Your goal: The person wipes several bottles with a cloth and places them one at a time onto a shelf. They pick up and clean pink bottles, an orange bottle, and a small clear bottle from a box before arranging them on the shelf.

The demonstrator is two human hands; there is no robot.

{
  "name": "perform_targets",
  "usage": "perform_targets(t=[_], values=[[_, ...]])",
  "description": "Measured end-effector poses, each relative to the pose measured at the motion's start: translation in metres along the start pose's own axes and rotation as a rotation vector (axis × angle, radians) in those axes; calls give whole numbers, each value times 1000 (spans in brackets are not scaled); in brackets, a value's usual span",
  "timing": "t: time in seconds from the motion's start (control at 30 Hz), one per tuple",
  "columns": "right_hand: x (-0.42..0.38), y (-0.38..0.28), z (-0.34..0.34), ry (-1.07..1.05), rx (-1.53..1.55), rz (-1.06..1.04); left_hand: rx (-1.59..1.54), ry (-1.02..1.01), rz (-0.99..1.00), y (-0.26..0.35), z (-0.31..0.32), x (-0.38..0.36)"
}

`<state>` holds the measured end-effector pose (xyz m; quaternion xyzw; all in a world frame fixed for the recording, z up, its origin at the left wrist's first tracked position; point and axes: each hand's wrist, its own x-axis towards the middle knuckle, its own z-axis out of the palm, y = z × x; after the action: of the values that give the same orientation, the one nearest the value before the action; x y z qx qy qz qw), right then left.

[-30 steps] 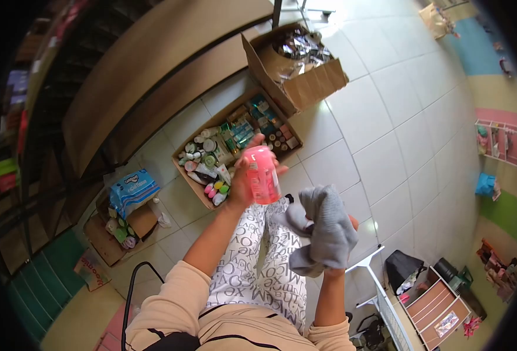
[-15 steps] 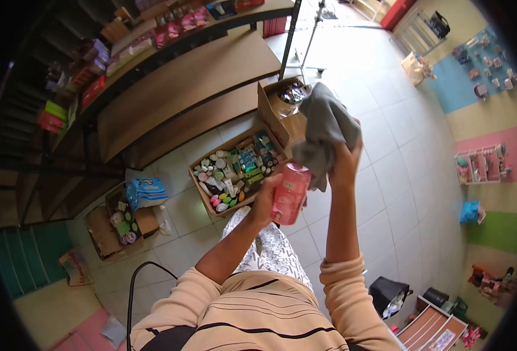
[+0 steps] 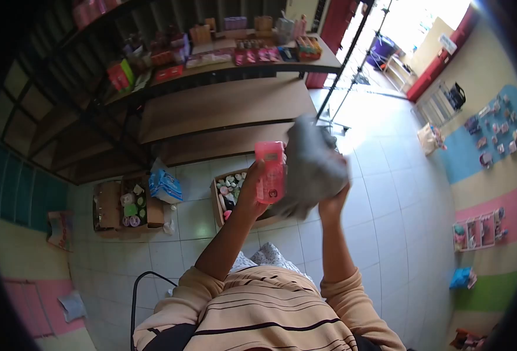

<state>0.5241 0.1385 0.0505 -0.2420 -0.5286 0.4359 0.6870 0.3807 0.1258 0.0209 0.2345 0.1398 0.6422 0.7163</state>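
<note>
A pink see-through bottle (image 3: 271,175) stands roughly upright in my left hand (image 3: 251,190), whose fingers are wrapped round its left side. Just to the right, my right hand (image 3: 336,199) grips a grey cloth (image 3: 314,169), which is blurred by motion and hides most of the fingers. The cloth hangs beside the bottle, close to its right edge. Below and behind both hands is a cardboard box (image 3: 216,202) of small bottles and tubes, partly covered by the bottle, the cloth and my left forearm.
Ahead is a shelf unit (image 3: 229,108) with packaged goods on its upper board. Another open box (image 3: 109,205) and a blue packet (image 3: 166,186) lie on the tiled floor at the left. A thin stand is near the doorway, and a pale bag (image 3: 431,139) is at the right wall.
The view has tilted up toward the shelves. The bottle is now more upright and higher in view, and the cloth has swung down beside it, hiding more of the box behind.
</note>
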Motion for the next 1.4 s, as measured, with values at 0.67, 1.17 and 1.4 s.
perform_targets(t=[0.67,1.17,1.4], values=[[-35,62,343,-489,-123,82,961,399,651,260,-110,-189],[-7,172,400,-291,-38,151,53,198,378,330,-184,-121],[49,224,392,-602,-652,33,-258,123,318,340,-268,-29]])
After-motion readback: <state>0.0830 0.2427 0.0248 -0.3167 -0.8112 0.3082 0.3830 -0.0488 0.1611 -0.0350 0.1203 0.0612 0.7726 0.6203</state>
